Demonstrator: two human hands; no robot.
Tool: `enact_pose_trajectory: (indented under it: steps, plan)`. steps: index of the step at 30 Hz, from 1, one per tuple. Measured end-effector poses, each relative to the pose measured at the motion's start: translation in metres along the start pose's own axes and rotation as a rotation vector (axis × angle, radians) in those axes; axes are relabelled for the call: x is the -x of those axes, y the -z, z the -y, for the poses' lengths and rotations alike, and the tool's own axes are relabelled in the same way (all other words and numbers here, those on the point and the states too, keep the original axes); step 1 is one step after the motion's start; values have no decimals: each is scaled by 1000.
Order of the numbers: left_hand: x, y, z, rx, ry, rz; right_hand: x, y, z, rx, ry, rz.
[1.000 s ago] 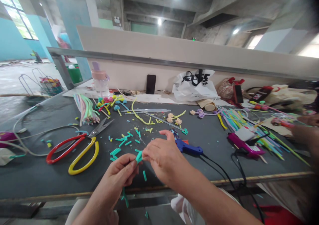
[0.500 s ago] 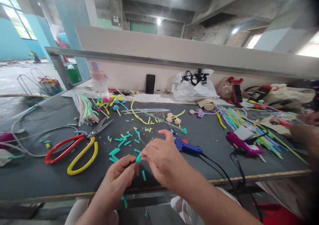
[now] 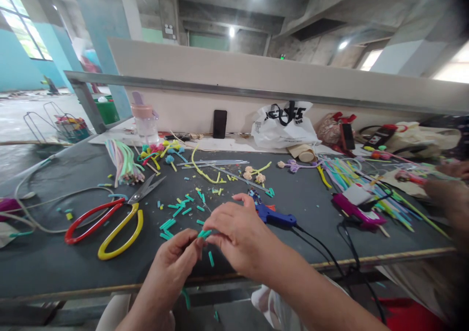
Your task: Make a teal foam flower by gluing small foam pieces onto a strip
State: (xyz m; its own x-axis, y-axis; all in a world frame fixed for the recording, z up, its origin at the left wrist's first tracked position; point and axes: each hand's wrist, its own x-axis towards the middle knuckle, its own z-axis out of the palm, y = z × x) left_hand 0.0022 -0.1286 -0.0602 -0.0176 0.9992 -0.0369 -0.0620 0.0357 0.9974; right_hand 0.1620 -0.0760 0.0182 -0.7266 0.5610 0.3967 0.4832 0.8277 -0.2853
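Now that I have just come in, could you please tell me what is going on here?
A person's left hand pinches a small green piece above the near side of the table, with the right hand close up to it. More green pieces lie loose just beyond. Open scissors lie off to the left, and a blue corded tool rests beside the right hand.

The teal piece (image 3: 205,233) I hold looks soft and matt. The scissors (image 3: 132,204) have glossy, plastic-looking handles (image 3: 104,255) and smooth metal blades (image 3: 147,189); the blue glue gun (image 3: 278,218) is plastic with a slight sheen. The tabletop (image 3: 300,189) is matt and smooth, the white bag (image 3: 282,131) thin, crinkled plastic.
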Motion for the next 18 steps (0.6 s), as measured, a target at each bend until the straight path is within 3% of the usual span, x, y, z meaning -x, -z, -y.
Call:
enact_pose_trajectory:
  steps: [5, 10, 18]
  plan:
    - [2, -1, 0, 30, 6, -15, 0, 9, -6, -129, -83, -40]
    - [1, -1, -1, 32, 8, 2, -4, 0, -8, -160, -103, 51]
    - [0, 0, -2, -51, -23, 25, -6, -9, -11, -171, -83, 17]
